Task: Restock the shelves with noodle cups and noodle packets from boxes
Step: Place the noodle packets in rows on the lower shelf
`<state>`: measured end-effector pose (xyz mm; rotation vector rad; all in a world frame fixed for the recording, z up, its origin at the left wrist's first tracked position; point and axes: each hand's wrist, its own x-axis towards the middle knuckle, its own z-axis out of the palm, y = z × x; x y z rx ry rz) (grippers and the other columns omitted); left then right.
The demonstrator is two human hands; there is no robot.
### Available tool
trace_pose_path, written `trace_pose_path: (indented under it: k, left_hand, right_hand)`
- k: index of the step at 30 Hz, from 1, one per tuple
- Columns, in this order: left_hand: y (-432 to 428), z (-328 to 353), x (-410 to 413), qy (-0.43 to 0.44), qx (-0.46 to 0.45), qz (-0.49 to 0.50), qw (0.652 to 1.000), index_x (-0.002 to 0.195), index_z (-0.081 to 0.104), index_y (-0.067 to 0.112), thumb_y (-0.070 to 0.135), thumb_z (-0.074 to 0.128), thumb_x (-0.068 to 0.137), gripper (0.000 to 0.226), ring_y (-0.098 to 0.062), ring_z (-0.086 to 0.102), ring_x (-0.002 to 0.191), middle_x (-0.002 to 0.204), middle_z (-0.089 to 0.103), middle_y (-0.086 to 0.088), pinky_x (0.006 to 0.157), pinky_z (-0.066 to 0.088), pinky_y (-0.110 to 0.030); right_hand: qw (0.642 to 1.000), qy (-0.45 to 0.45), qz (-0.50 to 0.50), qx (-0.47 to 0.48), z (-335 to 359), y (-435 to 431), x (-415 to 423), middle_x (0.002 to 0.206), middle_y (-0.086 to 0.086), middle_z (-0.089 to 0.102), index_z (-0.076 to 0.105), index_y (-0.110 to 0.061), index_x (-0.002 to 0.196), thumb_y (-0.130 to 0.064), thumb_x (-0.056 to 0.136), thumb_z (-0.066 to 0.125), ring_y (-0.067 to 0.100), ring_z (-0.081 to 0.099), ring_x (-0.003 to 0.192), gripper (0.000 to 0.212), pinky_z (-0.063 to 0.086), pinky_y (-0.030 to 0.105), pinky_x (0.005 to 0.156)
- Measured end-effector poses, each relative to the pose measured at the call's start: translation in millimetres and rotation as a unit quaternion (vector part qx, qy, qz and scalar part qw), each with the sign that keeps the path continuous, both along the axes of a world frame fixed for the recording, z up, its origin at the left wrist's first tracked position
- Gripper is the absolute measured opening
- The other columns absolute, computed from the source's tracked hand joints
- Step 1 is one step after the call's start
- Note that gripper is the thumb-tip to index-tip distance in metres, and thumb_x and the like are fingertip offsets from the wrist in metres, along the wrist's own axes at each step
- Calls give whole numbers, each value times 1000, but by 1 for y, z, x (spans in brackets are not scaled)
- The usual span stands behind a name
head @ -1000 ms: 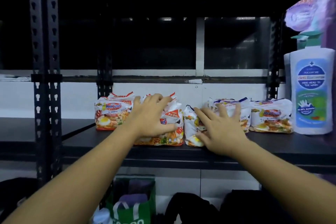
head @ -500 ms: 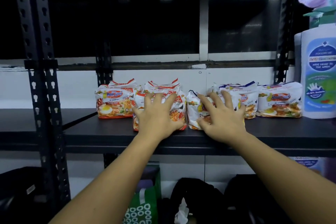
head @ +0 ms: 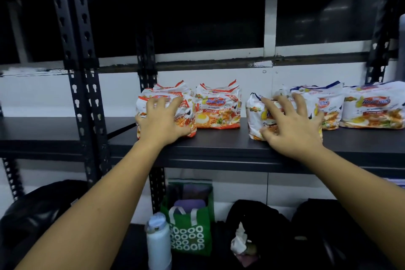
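Stacks of noodle packets stand in a row on the black shelf (head: 219, 147). My left hand (head: 163, 119) is spread over the front of the leftmost red-and-white stack (head: 186, 103), gripping it. A second red stack (head: 218, 107) stands just right of it, untouched. My right hand (head: 289, 120) grips a white stack (head: 255, 114) near the shelf's front edge. Behind and to the right stand a blue-trimmed stack (head: 328, 105) and another white stack (head: 374, 107).
Black perforated uprights (head: 81, 68) rise at the left, and another (head: 379, 28) at the far right. Below the shelf sit a green tote bag (head: 190, 232), a white bottle (head: 158, 243) and dark bags (head: 258, 230). A window lies behind.
My left hand slid left with its red stack, uncovering the second red stack. My right hand stayed on the white stack. The view shifted, so the soap bottle has left the frame.
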<state>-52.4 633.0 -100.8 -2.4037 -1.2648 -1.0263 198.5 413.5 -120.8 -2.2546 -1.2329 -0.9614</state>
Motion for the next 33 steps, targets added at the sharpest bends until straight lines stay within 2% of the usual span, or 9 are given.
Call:
trace_pose_path:
  k: [7,12,20,29,33]
  left_hand:
    - [42,7,-13,-2,-65,-13,998,153,20,50,68,78,71,102,-30,1,154,166,17,-2,107,26,-80]
    - [52,13,2,42,-66,-35,996,151,15,55,69,79,67,106,-32,2,153,164,16,3,106,20,-83]
    - [77,18,12,43,-64,-96,992,148,14,57,64,81,57,114,-31,3,152,163,14,8,103,18,-84]
    - [80,11,9,21,-54,-107,993,149,18,56,67,81,59,111,-27,1,153,162,16,9,105,14,-84]
    - [69,11,6,26,-53,-60,996,153,15,54,85,72,62,112,-28,-7,157,169,8,7,106,-2,-87]
  right_hand:
    - [1000,-10,0,9,-3,-1,0,163,-10,20,15,-50,155,-61,91,48,25,2,154,73,22,76,106]
    - [1000,-12,1,12,-4,-1,0,163,-10,20,14,-51,155,-61,91,48,24,0,154,73,22,76,107]
    - [1000,-22,-10,16,-6,3,3,163,-10,21,16,-50,154,-61,90,51,23,0,153,74,24,74,104]
    - [1000,-24,-11,13,-5,3,2,162,-10,21,14,-49,155,-62,91,50,22,-1,153,75,25,72,104]
    - [1000,-16,-12,3,-4,2,-1,164,-11,15,6,-51,156,-64,91,44,23,-3,154,76,23,72,106]
